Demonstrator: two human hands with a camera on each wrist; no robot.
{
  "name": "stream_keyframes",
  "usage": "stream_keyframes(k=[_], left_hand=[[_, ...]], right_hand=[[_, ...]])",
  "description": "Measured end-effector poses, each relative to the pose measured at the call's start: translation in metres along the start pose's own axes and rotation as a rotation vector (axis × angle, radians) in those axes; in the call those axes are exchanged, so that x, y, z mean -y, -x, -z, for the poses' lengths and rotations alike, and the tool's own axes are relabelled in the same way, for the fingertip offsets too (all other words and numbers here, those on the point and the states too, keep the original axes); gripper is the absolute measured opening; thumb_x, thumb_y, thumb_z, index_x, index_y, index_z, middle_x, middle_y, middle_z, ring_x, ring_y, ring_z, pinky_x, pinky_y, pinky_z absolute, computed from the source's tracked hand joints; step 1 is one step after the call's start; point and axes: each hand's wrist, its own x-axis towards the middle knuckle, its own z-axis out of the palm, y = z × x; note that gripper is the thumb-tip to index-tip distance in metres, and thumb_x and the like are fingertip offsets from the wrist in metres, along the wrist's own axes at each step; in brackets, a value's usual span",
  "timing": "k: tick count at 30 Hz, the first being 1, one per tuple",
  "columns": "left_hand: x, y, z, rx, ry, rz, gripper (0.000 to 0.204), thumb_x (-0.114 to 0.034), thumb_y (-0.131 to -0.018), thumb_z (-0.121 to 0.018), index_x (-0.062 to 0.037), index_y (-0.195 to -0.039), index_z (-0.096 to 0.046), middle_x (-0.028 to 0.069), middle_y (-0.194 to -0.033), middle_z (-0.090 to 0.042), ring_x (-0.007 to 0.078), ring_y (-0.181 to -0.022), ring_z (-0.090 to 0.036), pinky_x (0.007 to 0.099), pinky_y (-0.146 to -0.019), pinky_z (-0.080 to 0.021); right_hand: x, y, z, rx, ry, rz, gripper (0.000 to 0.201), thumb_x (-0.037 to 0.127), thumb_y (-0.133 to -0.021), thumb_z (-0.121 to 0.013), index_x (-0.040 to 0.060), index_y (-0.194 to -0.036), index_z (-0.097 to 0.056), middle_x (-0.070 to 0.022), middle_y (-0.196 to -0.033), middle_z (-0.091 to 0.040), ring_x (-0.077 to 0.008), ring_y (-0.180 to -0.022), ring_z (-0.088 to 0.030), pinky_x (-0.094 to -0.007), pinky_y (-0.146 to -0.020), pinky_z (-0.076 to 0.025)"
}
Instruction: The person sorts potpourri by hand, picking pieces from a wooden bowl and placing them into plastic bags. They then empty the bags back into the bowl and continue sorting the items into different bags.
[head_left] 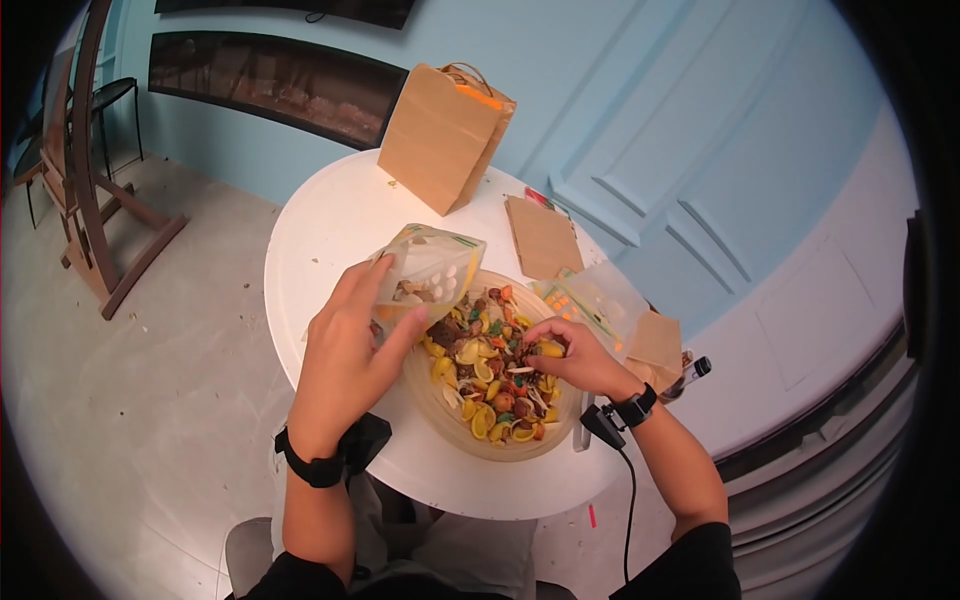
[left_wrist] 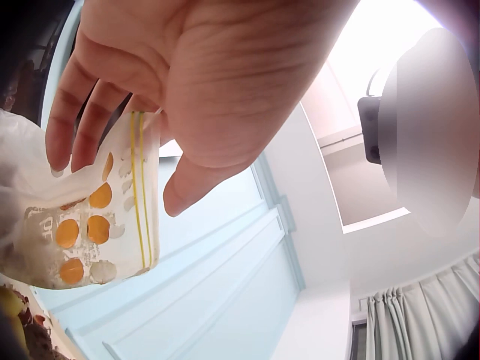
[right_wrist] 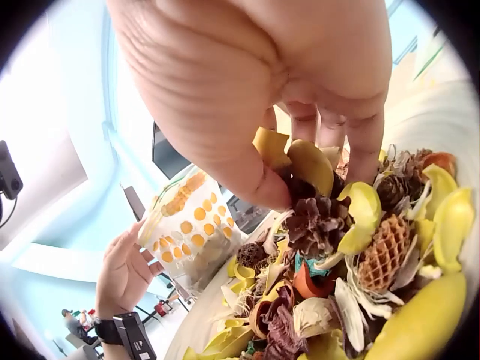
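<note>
White rnd tbl (head_left: 310,230) sits mid-view on my head cam; on it, pale bowl (head_left: 422,400) of potpourri (head_left: 488,390). R hand (head_left: 582,362) is in there, thumb + fingers pinching some potpourri, can't tell exactly which pcs. L hand (head_left: 352,335), fingers spread, thumb apart, touches dotted zip bag (head_left: 440,262) by bowl's far-L rim. Brown paper bag (head_left: 435,140) stands beyond, then blue wall (head_left: 640,90).
</note>
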Motion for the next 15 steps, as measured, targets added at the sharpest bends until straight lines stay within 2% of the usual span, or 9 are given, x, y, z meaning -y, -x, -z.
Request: stream_keyframes(k=[4,10,13,15], left_hand=[[0.0,0.0,-0.002,-0.002,0.007,0.012,0.054,-0.024,-0.092,-0.073,0.0054,-0.136,-0.058,0.0182,-0.125,-0.065,0.0222,-0.093,-0.068,0.0294,-0.073,-0.056],[0.001,0.0,-0.006,0.007,0.001,0.025,0.055,-0.023,-0.092,-0.074,0.0052,-0.136,-0.058,0.018,-0.125,-0.065,0.0218,-0.094,-0.068,0.0292,-0.073,-0.056],[0.002,0.0,-0.007,0.001,0.003,0.013,0.055,-0.024,-0.092,-0.073,0.0054,-0.136,-0.058,0.0185,-0.126,-0.064,0.0221,-0.094,-0.068,0.0292,-0.073,-0.056],[0.002,-0.001,-0.006,0.0,0.001,0.013,0.055,-0.024,-0.092,-0.073,0.0056,-0.136,-0.058,0.0187,-0.127,-0.064,0.0223,-0.094,-0.068,0.0293,-0.073,-0.056]], right_hand=[[-0.009,0.011,0.002,0.036,-0.2,-0.023,0.036,0.003,-0.09,-0.074,0.0061,-0.124,-0.063,-0.0031,-0.125,-0.063,-0.015,-0.119,-0.058,-0.0311,-0.104,-0.047],[-0.015,0.018,0.003,0.033,-0.613,-0.162,0.052,-0.007,-0.09,-0.07,0.0054,-0.137,-0.052,-0.0046,-0.128,-0.058,-0.0125,-0.12,-0.057,-0.0271,-0.102,-0.051],[-0.017,0.018,0.001,-0.003,-0.817,-0.133,0.058,-0.01,-0.09,-0.069,0.0055,-0.142,-0.048,-0.0058,-0.133,-0.051,-0.0129,-0.117,-0.058,-0.0282,-0.099,-0.055],[-0.016,0.017,-0.003,-0.028,-0.768,-0.047,0.061,-0.011,-0.09,-0.067,0.0058,-0.145,-0.046,-0.0063,-0.136,-0.048,-0.014,-0.115,-0.06,-0.0293,-0.099,-0.056]])
